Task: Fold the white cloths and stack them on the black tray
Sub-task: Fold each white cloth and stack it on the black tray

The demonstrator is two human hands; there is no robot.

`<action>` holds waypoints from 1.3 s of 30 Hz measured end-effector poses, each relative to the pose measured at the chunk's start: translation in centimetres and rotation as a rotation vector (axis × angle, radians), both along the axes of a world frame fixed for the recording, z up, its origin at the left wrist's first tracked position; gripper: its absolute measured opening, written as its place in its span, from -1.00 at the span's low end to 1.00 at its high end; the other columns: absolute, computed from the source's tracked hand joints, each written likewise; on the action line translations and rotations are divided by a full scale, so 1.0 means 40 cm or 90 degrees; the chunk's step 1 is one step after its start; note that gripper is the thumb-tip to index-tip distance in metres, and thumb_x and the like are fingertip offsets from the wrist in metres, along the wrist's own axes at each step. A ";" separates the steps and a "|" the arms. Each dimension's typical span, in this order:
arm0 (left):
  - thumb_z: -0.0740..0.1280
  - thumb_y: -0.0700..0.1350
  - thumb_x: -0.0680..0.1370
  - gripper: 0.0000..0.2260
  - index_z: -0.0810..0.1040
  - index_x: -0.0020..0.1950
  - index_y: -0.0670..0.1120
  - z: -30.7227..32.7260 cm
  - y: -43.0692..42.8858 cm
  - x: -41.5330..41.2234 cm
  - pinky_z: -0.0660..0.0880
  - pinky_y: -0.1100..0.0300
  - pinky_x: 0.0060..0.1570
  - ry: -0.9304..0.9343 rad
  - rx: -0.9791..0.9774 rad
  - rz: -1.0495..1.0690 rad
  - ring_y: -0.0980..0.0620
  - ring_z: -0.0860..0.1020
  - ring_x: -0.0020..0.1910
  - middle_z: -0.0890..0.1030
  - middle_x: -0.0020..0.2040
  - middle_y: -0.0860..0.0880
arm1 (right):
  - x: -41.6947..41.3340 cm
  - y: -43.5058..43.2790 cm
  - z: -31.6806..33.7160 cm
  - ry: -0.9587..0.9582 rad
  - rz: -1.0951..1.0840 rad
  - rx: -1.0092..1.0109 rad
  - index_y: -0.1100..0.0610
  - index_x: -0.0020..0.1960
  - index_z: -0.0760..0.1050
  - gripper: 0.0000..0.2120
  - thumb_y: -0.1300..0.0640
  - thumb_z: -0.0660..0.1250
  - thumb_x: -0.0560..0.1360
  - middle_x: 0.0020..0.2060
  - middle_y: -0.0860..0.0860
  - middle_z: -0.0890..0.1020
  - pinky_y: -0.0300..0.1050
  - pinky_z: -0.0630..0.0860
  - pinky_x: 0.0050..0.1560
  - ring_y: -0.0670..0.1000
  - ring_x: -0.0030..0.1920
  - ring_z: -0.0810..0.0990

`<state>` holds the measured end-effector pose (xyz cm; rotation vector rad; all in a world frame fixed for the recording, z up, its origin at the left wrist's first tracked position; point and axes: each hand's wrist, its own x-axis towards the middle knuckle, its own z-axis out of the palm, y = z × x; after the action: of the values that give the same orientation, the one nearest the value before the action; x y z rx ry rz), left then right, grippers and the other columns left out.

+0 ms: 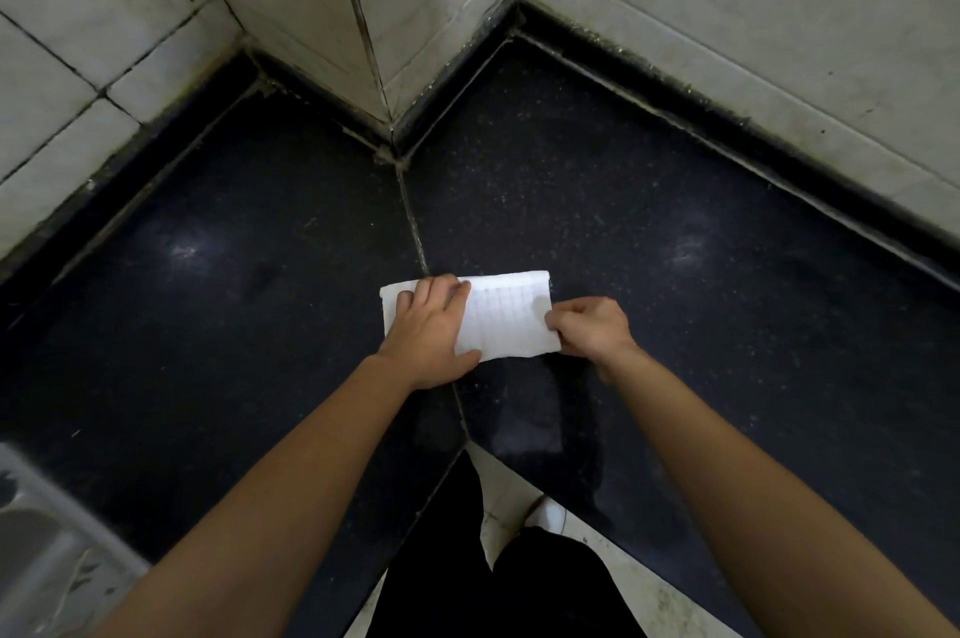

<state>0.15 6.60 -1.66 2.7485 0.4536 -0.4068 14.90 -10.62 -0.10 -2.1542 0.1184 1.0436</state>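
A white cloth [506, 320], folded into a small rectangle, lies flat on the dark speckled countertop [260, 299] in front of me. My left hand [431, 330] rests palm down on the cloth's left half, fingers spread over it. My right hand [589, 330] pinches the cloth's right edge near its lower right corner between thumb and fingers. No black tray is in view.
The countertop wraps an inner corner under pale tiled walls [727, 39], with a seam [415, 232] running from the wall corner toward me. A steel sink [36, 549] sits at the lower left. My dark trousers and a white shoe [548, 515] show below the counter edge.
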 end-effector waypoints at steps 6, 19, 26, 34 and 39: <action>0.31 0.29 0.41 -0.16 0.15 0.54 -0.12 -0.004 -0.002 0.004 0.20 -0.02 0.39 -0.011 0.050 -0.022 -0.09 0.20 0.40 0.21 0.46 -0.07 | -0.004 0.008 0.007 0.045 -0.020 0.036 0.04 -0.04 0.65 -0.90 0.08 0.44 0.45 -0.02 0.00 0.68 -0.11 0.64 -0.07 0.00 -0.01 0.66; 0.20 -0.11 0.65 -0.81 0.51 0.19 -0.12 0.045 0.121 -0.123 0.53 0.04 0.11 -0.196 -0.606 0.886 0.03 0.57 0.06 0.60 0.16 -0.15 | -0.150 0.157 0.098 -0.208 0.110 0.116 0.00 0.02 0.63 -0.88 0.08 0.42 0.48 -0.27 -0.10 0.65 -0.34 0.52 -0.16 -0.14 -0.24 0.62; 0.19 -0.13 0.65 -0.71 0.46 0.32 -0.22 0.027 0.154 -0.160 0.53 0.14 -0.03 -0.224 -0.786 0.927 0.01 0.61 0.06 0.63 0.07 -0.12 | -0.279 0.284 0.037 -0.324 0.360 0.077 0.12 0.22 0.59 -0.72 0.07 0.31 0.55 -0.03 0.05 0.67 -0.22 0.48 -0.07 0.05 -0.02 0.64; 0.18 -0.12 0.66 -0.74 0.46 0.30 -0.20 0.025 0.160 -0.165 0.54 0.14 0.04 -0.220 -0.811 0.918 0.00 0.60 0.10 0.62 0.10 -0.12 | -0.300 0.289 -0.009 -0.236 0.455 0.098 0.16 0.36 0.51 -0.61 0.03 0.31 0.59 0.09 0.06 0.65 -0.19 0.45 0.14 0.04 0.13 0.58; 0.28 -0.11 0.62 -0.84 0.55 0.13 -0.15 0.017 0.147 -0.167 0.58 0.09 0.01 -0.180 -0.652 0.857 0.00 0.62 0.02 0.64 0.07 -0.15 | -0.242 0.206 -0.012 -0.328 0.465 0.207 0.13 0.25 0.61 -0.74 0.18 0.30 0.59 0.06 0.08 0.66 -0.07 0.59 0.07 0.05 -0.02 0.64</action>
<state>-6.53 12.50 -0.97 1.0931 1.3461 0.1167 5.24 -2.37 -0.57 -2.1101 -1.0691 0.7561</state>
